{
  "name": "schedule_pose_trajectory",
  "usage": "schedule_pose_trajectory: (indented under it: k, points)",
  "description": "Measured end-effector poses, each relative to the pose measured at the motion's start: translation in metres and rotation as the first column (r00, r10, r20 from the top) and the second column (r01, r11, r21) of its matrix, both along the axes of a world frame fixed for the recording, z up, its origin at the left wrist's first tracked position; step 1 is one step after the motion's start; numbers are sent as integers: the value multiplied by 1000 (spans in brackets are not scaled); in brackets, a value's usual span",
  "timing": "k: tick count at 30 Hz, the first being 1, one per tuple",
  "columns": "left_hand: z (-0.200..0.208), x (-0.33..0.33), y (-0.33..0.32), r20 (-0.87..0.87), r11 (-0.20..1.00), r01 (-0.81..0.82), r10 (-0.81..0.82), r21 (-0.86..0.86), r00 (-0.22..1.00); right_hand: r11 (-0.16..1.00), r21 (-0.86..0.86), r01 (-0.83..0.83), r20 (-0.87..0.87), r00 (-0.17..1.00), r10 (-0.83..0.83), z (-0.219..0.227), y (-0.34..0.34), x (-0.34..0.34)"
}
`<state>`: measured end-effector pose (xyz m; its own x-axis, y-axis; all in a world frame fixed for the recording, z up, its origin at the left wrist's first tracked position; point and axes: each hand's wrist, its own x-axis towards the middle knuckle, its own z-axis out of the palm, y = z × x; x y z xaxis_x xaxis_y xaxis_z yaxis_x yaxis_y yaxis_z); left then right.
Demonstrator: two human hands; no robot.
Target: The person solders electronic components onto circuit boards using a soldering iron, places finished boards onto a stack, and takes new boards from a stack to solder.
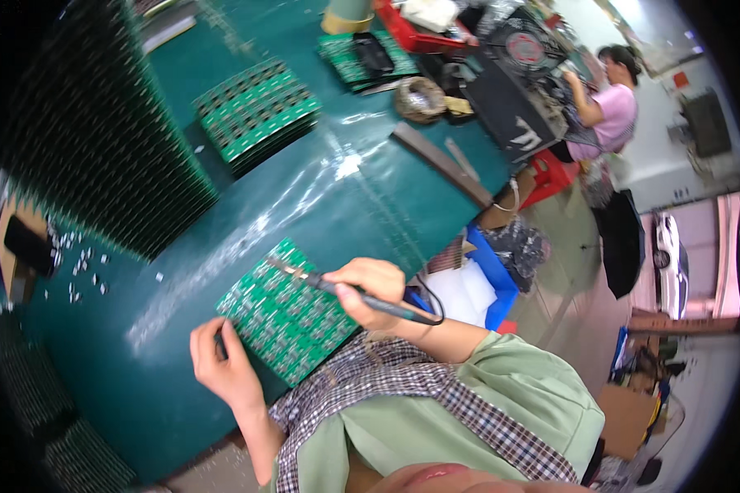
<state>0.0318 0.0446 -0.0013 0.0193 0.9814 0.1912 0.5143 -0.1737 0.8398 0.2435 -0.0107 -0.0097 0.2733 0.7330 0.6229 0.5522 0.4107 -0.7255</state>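
A green circuit board [292,320] crowded with small parts lies on the table's near edge, in front of my checked apron. My right hand [372,289] grips a soldering iron [403,311] with a dark handle and black cord. Its tip reaches over the far part of the board; whether it touches cannot be made out. At the board's left edge is my left hand [222,366], its thumb and fingers curled around something dark and too small to name.
A tall stack of boards [99,140] stands at left, with another stack [259,115] beyond. Small white pieces [86,263] and a black phone [29,245] lie far left. A long bar [440,164] and tape roll [420,100] are at right. Another person [604,115] works behind.
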Motion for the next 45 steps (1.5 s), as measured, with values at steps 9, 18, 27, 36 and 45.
schedule_pose_trajectory:
  k: [9, 18, 27, 36, 45]
  points:
    - [-2, -3, -9, -53, 999, -37, 37, -5, 998, 1000, -7, -13, -15, 1000, 13, -9, 0, -9]
    - [-12, -3, -6, -9, 999, -39, 39, 27, 999, 959, 101, 265, 305, 909, -283, 10, -6, 55]
    - [-6, 3, -6, -64, 992, 3, 5, 129, 998, 731, 27, 681, 541, 606, -584, 5, 32, 171]
    - [-2, -5, -11, -207, 996, -94, 91, -5, 974, 966, -38, 258, 69, 965, -255, 0, 8, 53]
    - [0, 5, 0, -111, 998, -25, 30, 50, 993, 965, -225, -132, -153, 983, 99, 12, -18, -7]
